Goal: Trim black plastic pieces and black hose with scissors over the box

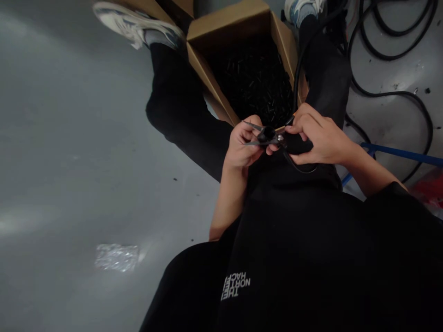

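Observation:
My right hand (pixel 316 133) is wrapped round the dark handles of a pair of scissors (pixel 280 138), whose blades stand apart and point left. Between the blades is a black tubular part (pixel 267 133), pinched in the fingers of my left hand (pixel 244 143). A black cable (pixel 296 78) runs down to the part near my right fingertips. Just beyond both hands, a cardboard box (pixel 228 20) holds a heap of small black pieces (pixel 259 78). How the cable joins the part cannot be made out.
My legs lie on either side of the box. Black cable (pixel 384 94) loops over the grey floor (pixel 86 152) at the right, near a blue bar (pixel 404 152) and something red (pixel 429 189). A clear plastic packet (pixel 116 257) lies at the lower left.

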A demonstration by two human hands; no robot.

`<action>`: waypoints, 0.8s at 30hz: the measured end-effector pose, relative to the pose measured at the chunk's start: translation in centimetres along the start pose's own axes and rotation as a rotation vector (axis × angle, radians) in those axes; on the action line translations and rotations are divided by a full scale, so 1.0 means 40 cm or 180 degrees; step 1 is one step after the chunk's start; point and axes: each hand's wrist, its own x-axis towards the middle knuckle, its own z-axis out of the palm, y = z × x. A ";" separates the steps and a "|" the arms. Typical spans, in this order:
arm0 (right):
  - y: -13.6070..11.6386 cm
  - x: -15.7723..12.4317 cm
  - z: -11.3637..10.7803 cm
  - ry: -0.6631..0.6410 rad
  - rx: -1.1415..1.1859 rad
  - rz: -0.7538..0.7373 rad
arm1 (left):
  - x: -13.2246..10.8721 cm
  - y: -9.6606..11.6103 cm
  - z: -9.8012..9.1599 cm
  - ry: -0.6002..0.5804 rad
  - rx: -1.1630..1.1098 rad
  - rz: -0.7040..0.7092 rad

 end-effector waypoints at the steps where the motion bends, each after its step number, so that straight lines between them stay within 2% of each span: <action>1: 0.000 0.002 0.000 -0.0003 -0.0013 0.0028 | 0.000 -0.007 0.000 0.0067 0.0029 0.0030; 7: 0.039 0.021 0.026 -0.0043 0.0075 0.0224 | 0.019 -0.064 -0.044 0.0518 0.0404 0.0111; 12: 0.121 0.035 0.107 0.0036 0.0254 0.0375 | 0.044 -0.155 -0.082 0.0648 0.0368 -0.0052; 18: 0.184 0.057 0.198 0.0081 0.0616 0.0904 | 0.049 -0.263 -0.096 0.1116 0.0512 -0.0174; 21: 0.198 0.066 0.213 0.0091 0.0774 0.1067 | 0.049 -0.288 -0.109 0.1195 0.0524 -0.0126; 24: 0.210 0.066 0.199 0.0049 0.0840 0.1069 | 0.049 -0.282 -0.131 0.1294 0.0297 -0.0011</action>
